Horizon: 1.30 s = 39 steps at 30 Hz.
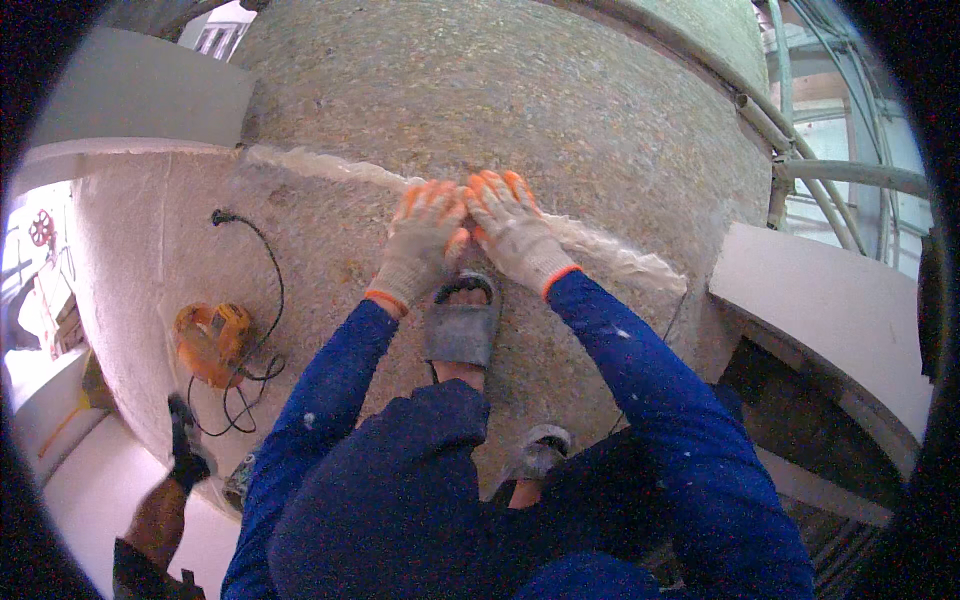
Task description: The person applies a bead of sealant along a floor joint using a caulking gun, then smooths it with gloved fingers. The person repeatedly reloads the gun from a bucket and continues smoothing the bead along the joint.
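Observation:
My left hand [425, 235] and my right hand [508, 225], in light knit gloves with orange fingertips, lie side by side on a whitish, ragged strip [620, 258] that crosses the speckled, gritty surface [500, 110]. The fingers of both hands are stretched out flat, pointing away from me, and hide part of the strip. Just below them is a foot in a grey slide sandal [460, 330]; a second sandalled foot [540, 455] shows lower down, to the right.
An orange power tool [215, 340] with a black cord lies at left. Pale curved panels [150, 90] stand upper left and at right [820, 320]. Metal pipes [850, 175] run along the right. Another person's bare limb [158, 520], dark-covered at its end, reaches in at lower left.

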{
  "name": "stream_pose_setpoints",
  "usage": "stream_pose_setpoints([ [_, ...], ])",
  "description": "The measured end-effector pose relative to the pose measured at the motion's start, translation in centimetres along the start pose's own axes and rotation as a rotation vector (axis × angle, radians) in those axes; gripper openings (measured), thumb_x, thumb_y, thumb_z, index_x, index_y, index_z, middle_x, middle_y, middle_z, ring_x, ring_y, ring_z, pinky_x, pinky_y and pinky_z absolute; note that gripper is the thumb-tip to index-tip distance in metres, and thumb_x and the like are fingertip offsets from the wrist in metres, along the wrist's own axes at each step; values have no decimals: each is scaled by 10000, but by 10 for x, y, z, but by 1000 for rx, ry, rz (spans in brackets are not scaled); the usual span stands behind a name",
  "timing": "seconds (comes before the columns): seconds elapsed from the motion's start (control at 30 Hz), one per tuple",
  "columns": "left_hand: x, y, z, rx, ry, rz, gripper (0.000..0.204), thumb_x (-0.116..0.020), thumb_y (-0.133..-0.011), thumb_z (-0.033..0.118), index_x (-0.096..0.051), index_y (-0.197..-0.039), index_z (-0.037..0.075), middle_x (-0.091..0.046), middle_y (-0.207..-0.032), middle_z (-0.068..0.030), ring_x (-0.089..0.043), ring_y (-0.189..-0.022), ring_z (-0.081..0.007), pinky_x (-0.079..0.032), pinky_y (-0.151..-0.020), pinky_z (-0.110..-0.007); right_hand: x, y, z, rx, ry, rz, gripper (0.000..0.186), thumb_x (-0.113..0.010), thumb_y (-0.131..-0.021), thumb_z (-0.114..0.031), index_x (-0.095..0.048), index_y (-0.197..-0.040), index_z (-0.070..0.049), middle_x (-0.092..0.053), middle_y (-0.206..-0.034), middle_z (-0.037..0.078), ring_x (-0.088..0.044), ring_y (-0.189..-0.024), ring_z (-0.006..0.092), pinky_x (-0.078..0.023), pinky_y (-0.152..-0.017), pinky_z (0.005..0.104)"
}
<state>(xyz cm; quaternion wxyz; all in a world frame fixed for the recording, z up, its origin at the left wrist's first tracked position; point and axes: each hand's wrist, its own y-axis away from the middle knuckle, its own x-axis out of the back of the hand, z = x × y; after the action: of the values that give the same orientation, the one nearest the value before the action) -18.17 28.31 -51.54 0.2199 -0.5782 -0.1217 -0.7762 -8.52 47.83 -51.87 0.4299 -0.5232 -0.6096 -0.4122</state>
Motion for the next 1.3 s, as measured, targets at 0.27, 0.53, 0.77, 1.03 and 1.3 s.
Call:
stream_pose_setpoints([
  [0.27,9,57,-17,205,64,126,484,-615,-964,228,-583,-1395,10,-535,-1476,-218,-440,-1426,-419,-317,-1209,-549,25,81,19,-35,156,-133,672,-643,-962,-412,-472,-1541,-116,-447,-1609,95,-340,-1535,299,-148,-1297,548],
  [0.53,-4,71,-17,294,61,224,469,-607,-989,231,-590,-1394,-5,-535,-1484,-231,-465,-1405,-432,-333,-1198,-545,-1,-7,-10,32,11,58,670,-635,-977,-407,-459,-1539,-91,-407,-1639,120,-297,-1560,301,-126,-1299,548],
  [0.77,-18,35,-46,433,-197,120,603,-538,-1029,383,-499,-1491,-4,-474,-1554,-229,-346,-1499,-422,-228,-1242,-555,49,107,25,-132,88,-100,683,-667,-953,-384,-474,-1513,-44,-447,-1598,160,-336,-1530,333,-194,-1273,539],
  [1.03,-43,-50,99,497,-132,-134,898,-612,-917,629,-452,-1460,-68,-477,-1492,-317,-410,-1422,-512,-291,-1173,-649,165,188,-11,-356,-105,-238,620,-616,-1012,-339,-469,-1493,23,-476,-1549,246,-378,-1496,407,-266,-1246,515],
  [1.3,-6,-80,118,535,251,-634,910,-562,-945,629,-394,-1538,-41,-447,-1539,-300,-369,-1475,-425,-311,-1171,-599,194,224,-17,-412,-246,-195,581,-602,-1021,-332,-500,-1471,21,-489,-1532,256,-404,-1473,426,-289,-1235,507],
])
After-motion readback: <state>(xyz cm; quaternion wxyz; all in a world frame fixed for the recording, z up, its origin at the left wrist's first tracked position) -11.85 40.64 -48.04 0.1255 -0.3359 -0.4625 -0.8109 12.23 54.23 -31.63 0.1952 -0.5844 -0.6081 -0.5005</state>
